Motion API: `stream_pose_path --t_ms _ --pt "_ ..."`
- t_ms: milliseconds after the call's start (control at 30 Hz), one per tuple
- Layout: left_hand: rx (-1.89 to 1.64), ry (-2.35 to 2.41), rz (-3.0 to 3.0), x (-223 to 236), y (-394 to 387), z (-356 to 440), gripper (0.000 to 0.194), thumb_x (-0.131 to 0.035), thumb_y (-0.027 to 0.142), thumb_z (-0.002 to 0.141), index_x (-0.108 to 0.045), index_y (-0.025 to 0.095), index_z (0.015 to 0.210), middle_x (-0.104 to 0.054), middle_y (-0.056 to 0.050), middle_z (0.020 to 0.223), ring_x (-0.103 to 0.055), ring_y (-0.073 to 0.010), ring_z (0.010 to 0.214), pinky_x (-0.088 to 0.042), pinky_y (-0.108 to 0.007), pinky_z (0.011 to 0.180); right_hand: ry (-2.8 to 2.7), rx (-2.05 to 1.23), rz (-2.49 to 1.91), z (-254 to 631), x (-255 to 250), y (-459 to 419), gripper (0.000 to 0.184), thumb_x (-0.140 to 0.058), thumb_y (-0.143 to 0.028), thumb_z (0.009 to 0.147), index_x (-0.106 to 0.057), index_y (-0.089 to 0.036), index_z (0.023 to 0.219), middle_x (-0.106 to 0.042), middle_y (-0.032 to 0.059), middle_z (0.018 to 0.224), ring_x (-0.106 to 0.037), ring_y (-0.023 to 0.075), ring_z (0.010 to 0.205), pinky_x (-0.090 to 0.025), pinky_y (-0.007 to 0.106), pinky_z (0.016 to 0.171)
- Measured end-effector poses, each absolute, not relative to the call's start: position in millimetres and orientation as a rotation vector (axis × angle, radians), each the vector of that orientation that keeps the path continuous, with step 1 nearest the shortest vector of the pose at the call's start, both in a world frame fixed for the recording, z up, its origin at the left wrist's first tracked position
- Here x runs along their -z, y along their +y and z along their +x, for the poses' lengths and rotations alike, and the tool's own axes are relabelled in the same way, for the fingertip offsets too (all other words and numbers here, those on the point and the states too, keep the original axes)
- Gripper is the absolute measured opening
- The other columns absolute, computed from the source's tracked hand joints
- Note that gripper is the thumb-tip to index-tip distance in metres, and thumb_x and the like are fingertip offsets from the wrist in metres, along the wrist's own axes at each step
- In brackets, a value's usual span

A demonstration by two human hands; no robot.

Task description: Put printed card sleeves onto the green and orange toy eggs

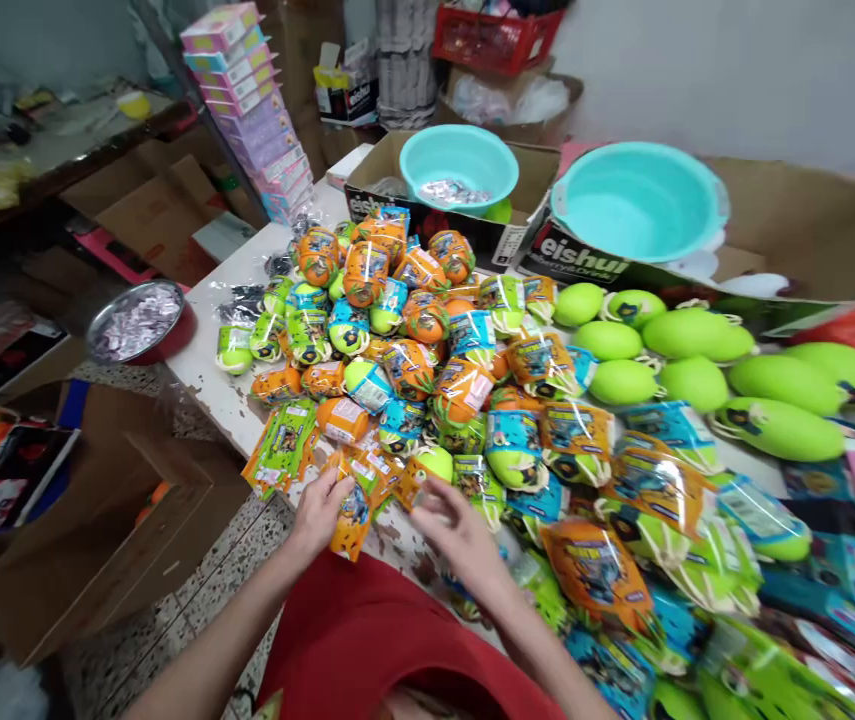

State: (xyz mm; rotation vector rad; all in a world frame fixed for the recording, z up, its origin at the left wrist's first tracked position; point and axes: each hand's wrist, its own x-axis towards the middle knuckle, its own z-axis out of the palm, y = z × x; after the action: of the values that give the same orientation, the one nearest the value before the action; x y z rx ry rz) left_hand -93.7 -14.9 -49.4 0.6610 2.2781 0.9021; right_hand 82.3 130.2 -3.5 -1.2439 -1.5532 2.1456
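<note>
My left hand (320, 515) pinches an orange printed packet (352, 520) at the near edge of the white table (206, 345). My right hand (451, 525) is beside it, fingers curled on a packet with a green egg-shaped toy (427, 468). Just beyond both hands lies a big heap of wrapped egg toys (412, 350) in orange, green and blue packets. More filled packets (644, 530) spread to the right of my right hand.
Bare green eggs (686, 375) lie at the right. Two teal basins (459, 165) (638, 200) sit in cardboard boxes at the back. A metal bowl (136, 320) of small wrapped bits stands at the left. An open cardboard box (108, 530) is on the floor.
</note>
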Motion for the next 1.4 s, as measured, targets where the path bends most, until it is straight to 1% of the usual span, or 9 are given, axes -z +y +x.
stream_pose_path --t_ms 167,333,500,767,833,933,1033,1167,1400 --pt "-1.054 1.882 0.786 13 17 -61 0.031 -0.046 0.046 0.082 -0.057 0.018 0.074 -0.057 0.002 0.068 -0.049 -0.0143 0.064 -0.04 -0.023 0.06 -0.929 -2.826 -1.127 79 23 105 0.05 -0.073 -0.054 0.063 -0.067 -0.015 0.093 -0.069 0.0081 0.088 -0.065 0.0203 0.078 -0.051 0.03 0.064" --pt "-0.979 1.993 0.837 10 37 -49 0.036 -0.043 0.046 0.083 -0.053 0.018 0.063 -0.051 0.002 0.059 -0.045 -0.0136 0.059 -0.036 -0.023 0.057 -0.838 -2.48 -1.267 91 21 116 0.038 -0.084 -0.04 0.049 -0.057 -0.015 0.058 -0.059 -0.0024 0.054 -0.051 0.0099 0.049 -0.042 0.023 0.054" --pt "-1.043 2.023 0.816 4 54 -46 0.034 -0.049 0.045 0.08 -0.059 0.017 0.064 -0.053 0.001 0.061 -0.048 -0.0149 0.062 -0.038 -0.023 0.058 -1.171 -2.07 -1.315 105 21 134 0.033 -0.077 -0.04 0.057 -0.052 -0.018 0.056 -0.053 -0.0039 0.05 -0.044 0.0107 0.047 -0.034 0.023 0.049" --pt "-1.24 1.464 0.601 -17 95 -28 0.027 -0.064 0.041 0.075 -0.067 0.017 0.088 -0.066 -0.002 0.08 -0.058 -0.0186 0.078 -0.047 -0.025 0.071 -1.851 -1.096 -1.421 141 7 181 0.009 -0.055 -0.021 0.074 -0.055 -0.021 0.065 -0.057 -0.0001 0.063 -0.052 0.0152 0.058 -0.036 0.024 0.054" --pt "-1.202 1.246 0.499 -25 110 -20 0.031 -0.067 0.038 0.074 -0.067 0.016 0.097 -0.069 -0.005 0.087 -0.061 -0.0216 0.085 -0.049 -0.028 0.074 -1.929 -1.048 -1.401 149 -2 190 0.007 -0.055 -0.019 0.074 -0.057 -0.02 0.067 -0.057 -0.0002 0.064 -0.052 0.0148 0.058 -0.035 0.023 0.053" --pt "-1.22 1.106 0.372 -34 133 -15 0.03 -0.07 0.033 0.072 -0.068 0.016 0.098 -0.071 -0.007 0.093 -0.064 -0.0223 0.089 -0.05 -0.027 0.076 -2.023 -1.367 -1.213 163 -19 218 0.004 -0.059 -0.022 0.074 -0.061 -0.02 0.072 -0.061 -0.0009 0.065 -0.055 0.0143 0.059 -0.037 0.022 0.051" --pt "-1.377 1.151 0.213 -37 153 -24 0.028 -0.073 0.029 0.07 -0.069 0.019 0.095 -0.072 -0.004 0.094 -0.065 -0.0192 0.089 -0.052 -0.024 0.075 -1.97 -1.391 -1.171 186 -30 281 0.018 -0.062 -0.032 0.076 -0.065 -0.022 0.09 -0.067 0.0005 0.081 -0.061 0.016 0.07 -0.046 0.024 0.061" --pt "-1.436 1.272 0.049 -30 161 -44 0.03 -0.08 0.024 0.06 -0.069 0.019 0.087 -0.073 -0.002 0.089 -0.067 -0.0194 0.088 -0.054 -0.023 0.074 -1.903 -0.864 -1.459 214 -23 404 0.021 -0.064 -0.027 0.073 -0.067 -0.021 0.092 -0.066 0.0057 0.102 -0.059 0.0224 0.096 -0.043 0.035 0.089" --pt "-1.372 1.6 -0.206 25 129 -71 0.048 -0.084 0.031 0.044 -0.068 0.028 0.09 -0.073 -0.003 0.096 -0.057 -0.031 0.112 -0.055 -0.037 0.085 -1.603 -0.691 -1.852 203 20 555 0.055 -0.068 -0.04 0.069 -0.056 -0.008 0.112 -0.06 0.0188 0.113 -0.053 0.0308 0.109 -0.041 0.039 0.092"
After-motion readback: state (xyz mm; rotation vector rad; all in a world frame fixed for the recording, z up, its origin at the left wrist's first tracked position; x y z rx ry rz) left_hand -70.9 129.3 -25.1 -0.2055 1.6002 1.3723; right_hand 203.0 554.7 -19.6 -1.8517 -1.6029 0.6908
